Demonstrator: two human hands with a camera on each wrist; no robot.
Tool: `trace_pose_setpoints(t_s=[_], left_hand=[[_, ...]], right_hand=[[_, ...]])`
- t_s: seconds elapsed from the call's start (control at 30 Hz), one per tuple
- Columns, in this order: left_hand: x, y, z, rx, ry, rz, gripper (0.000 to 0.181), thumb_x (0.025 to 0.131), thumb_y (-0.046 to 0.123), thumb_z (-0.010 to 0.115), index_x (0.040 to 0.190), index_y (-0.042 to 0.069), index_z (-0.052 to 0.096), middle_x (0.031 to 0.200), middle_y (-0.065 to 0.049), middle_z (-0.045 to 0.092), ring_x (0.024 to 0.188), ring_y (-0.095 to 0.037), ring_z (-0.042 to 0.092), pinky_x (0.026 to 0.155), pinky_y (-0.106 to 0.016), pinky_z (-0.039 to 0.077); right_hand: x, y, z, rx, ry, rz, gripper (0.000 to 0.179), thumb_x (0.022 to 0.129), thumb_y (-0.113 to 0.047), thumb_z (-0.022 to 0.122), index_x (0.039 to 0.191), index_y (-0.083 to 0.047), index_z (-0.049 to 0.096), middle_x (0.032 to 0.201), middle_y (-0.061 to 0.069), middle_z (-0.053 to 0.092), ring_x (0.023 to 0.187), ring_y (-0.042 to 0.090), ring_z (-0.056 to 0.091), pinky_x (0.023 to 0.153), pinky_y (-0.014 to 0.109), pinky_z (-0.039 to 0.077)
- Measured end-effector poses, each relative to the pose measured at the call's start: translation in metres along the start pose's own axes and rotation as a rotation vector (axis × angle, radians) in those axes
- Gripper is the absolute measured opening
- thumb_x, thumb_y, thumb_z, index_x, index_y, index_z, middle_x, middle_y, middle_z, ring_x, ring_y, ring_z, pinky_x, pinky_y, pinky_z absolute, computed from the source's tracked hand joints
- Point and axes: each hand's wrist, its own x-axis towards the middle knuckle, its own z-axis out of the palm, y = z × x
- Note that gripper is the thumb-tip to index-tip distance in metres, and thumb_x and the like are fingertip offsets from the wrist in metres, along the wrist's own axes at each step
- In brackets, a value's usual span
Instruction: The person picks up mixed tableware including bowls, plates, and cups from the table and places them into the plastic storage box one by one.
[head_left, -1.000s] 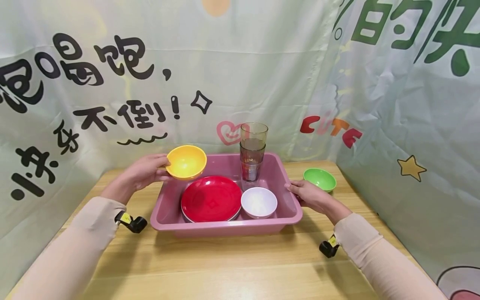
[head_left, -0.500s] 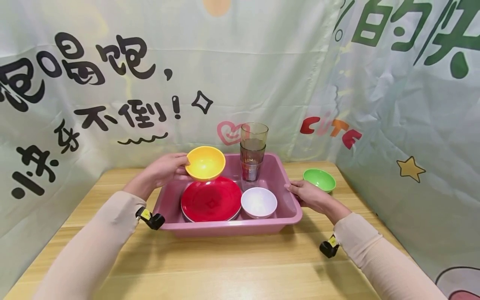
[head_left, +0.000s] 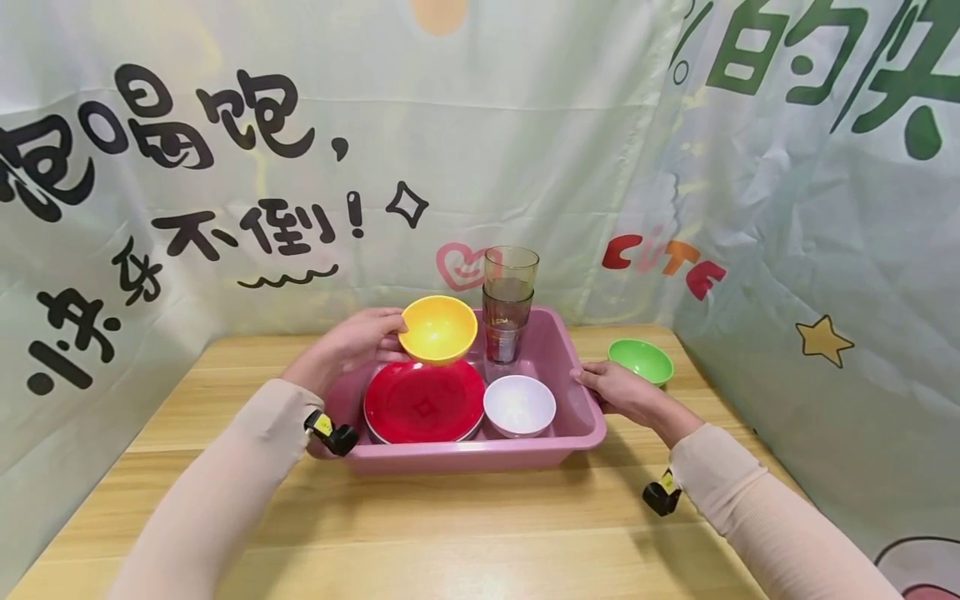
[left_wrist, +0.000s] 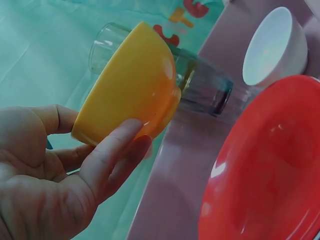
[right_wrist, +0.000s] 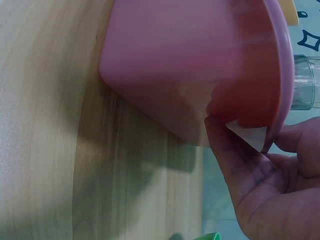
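A yellow bowl (head_left: 438, 330) hangs over the back of the pink basin (head_left: 465, 457), above the red plates. My left hand (head_left: 360, 340) pinches its left rim, thumb at the rim and fingers under the outside, as the left wrist view shows on the bowl (left_wrist: 132, 85). My right hand (head_left: 622, 392) grips the basin's right rim, with the thumb on top and fingers against the outer wall. Inside the basin lie a stack of plates with a red plate (head_left: 423, 402) on top, a white bowl (head_left: 520, 406) and a tall stack of clear brownish glasses (head_left: 510, 308).
A green bowl (head_left: 641, 361) stands on the wooden table (head_left: 480, 533) behind my right hand. Printed cloth (head_left: 480, 150) closes off the back and both sides of the table.
My left hand has carried the yellow bowl to the right, from the basin's back left corner to over the plates, close to the glasses. My right hand has stayed on the rim.
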Motion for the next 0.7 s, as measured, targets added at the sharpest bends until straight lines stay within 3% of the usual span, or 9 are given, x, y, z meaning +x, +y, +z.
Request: trace_pose_setpoints(t_s=[0.17, 0.37, 0.7], left_hand=[[0.005, 0.0, 0.007, 0.006, -0.014, -0.008, 0.044, 0.099, 0.004, 0.042, 0.142, -0.006, 0.036, 0.112, -0.019, 0.057, 0.09, -0.02, 0.067, 0.083, -0.041, 0.056], [0.011, 0.001, 0.014, 0.014, -0.052, -0.01, 0.044, 0.1, 0.005, 0.042, 0.142, -0.006, 0.037, 0.11, -0.018, 0.057, 0.09, -0.02, 0.066, 0.081, -0.038, 0.057], [0.02, 0.001, 0.027, 0.006, -0.06, -0.035, 0.044, 0.099, 0.007, 0.047, 0.142, -0.001, 0.043, 0.116, -0.019, 0.059, 0.094, -0.024, 0.067, 0.086, -0.044, 0.054]], right_hand=[[0.002, -0.004, 0.0, -0.066, 0.031, -0.003, 0.042, 0.106, -0.018, 0.042, 0.132, 0.014, 0.048, 0.095, 0.017, 0.064, 0.08, 0.015, 0.061, 0.072, 0.03, 0.056], [0.004, -0.01, -0.001, -0.257, 0.109, -0.015, 0.037, 0.103, -0.02, 0.052, 0.121, 0.011, 0.06, 0.084, 0.009, 0.065, 0.074, 0.012, 0.061, 0.07, 0.029, 0.056], [0.004, -0.019, -0.002, -0.336, 0.149, -0.011, 0.042, 0.097, -0.018, 0.062, 0.127, 0.011, 0.056, 0.093, 0.015, 0.068, 0.079, 0.018, 0.066, 0.076, 0.036, 0.058]])
